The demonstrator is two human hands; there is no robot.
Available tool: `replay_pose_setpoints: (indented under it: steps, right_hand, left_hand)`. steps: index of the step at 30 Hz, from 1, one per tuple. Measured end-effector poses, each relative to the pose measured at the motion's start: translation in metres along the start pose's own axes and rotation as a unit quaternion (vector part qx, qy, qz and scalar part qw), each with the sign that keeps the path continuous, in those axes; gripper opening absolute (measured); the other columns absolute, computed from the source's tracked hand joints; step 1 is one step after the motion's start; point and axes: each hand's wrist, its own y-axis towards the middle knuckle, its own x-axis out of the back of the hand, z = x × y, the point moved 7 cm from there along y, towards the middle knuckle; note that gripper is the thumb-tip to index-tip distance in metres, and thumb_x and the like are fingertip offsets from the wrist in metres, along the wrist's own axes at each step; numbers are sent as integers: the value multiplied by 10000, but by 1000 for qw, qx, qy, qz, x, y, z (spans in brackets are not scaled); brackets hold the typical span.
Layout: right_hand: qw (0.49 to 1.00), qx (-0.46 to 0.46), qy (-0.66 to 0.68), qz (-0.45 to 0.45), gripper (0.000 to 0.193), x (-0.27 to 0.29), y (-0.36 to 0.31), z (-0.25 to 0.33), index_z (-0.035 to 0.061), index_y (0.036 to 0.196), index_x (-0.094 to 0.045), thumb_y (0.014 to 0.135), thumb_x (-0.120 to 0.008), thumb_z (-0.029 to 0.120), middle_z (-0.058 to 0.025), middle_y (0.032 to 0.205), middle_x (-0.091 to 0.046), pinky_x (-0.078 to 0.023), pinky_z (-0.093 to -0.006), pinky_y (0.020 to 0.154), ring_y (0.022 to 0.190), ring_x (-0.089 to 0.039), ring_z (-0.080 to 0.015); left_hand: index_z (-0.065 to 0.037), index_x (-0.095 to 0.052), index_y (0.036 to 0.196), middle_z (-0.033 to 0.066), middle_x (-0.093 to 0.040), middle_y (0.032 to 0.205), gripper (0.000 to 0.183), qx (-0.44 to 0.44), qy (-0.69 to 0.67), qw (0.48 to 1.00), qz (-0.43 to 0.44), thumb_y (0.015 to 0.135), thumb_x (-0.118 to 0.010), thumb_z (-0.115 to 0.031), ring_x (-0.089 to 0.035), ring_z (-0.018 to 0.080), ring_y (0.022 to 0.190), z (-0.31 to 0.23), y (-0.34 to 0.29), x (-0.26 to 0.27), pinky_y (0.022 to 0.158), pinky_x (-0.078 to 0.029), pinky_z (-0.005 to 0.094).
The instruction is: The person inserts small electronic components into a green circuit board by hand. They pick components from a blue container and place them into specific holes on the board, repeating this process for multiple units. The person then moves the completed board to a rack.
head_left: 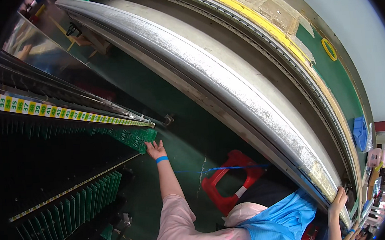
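On the left, my left hand reaches to the end of a slotted board rack, a blue band around its wrist. Its fingers are at the edge of a green circuit board with white digit displays, which stands partly within the rack. Part of the grip is hidden. At the lower right, my right hand lies closed over the outer edge of a long silvery metal rail, close to its taped end. Beyond the edge its fingertips are hard to see.
Several green boards stand upright in the lower rack level. A red plastic stool is on the green floor near a blue coiled hose. Past the rail lie a yellow tape roll and a blue bin.
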Motion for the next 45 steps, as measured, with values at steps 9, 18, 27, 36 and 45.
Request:
replay_pose_setpoints:
  steps: [9, 18, 27, 36, 45]
  right_hand:
    - [998, 32, -4, -45, 410, 2, 0, 8, -20, 880, -583, 1020, -323, 263, -186, 814, -590, -376, -408, 749, 779, -512, -332]
    - [999, 6, 21, -34, 426, 3, -3, 5, -31, 853, -593, 1017, -352, 281, -184, 793, -590, -379, -405, 726, 760, -519, -310]
    - [999, -26, 29, 12, 436, -1, -1, 0, -27, 869, -593, 1020, -337, 291, -183, 810, -591, -373, -410, 756, 805, -515, -318]
    - [998, -7, 57, -11, 435, 2, 0, 12, -35, 838, -584, 1015, -342, 279, -189, 744, -565, -370, -412, 708, 723, -507, -317]
    - [999, 2, 53, -10, 425, 2, 0, 12, -37, 841, -579, 1017, -345, 270, -178, 733, -554, -378, -389, 666, 679, -500, -290]
  left_hand:
    - [-16, -512, 1241, 91, -552, 1279, 333, -13, 144, 987, -67, 973, -407, -185, -522, 231, 1189, -24, 21, 32, 1030, -405, 398]
    - [-2, -565, 1101, 98, -630, 1122, 187, 77, -59, 988, -123, 984, -478, -119, -625, 213, 1007, -2, 71, 18, 887, -519, 374]
    - [-29, -550, 1136, 87, -614, 1150, 237, 26, 66, 993, -97, 935, -560, -154, -614, 200, 993, 10, 47, 46, 813, -525, 354]
    - [-115, -555, 1209, 72, -561, 1247, 346, -169, 255, 943, -127, 959, -473, -340, -543, 246, 1099, -63, -37, 19, 945, -412, 484]
    - [-26, -556, 1243, 69, -595, 1229, 439, -96, 209, 971, -60, 978, -453, -361, -558, 269, 1095, -53, -4, 11, 944, -437, 480]
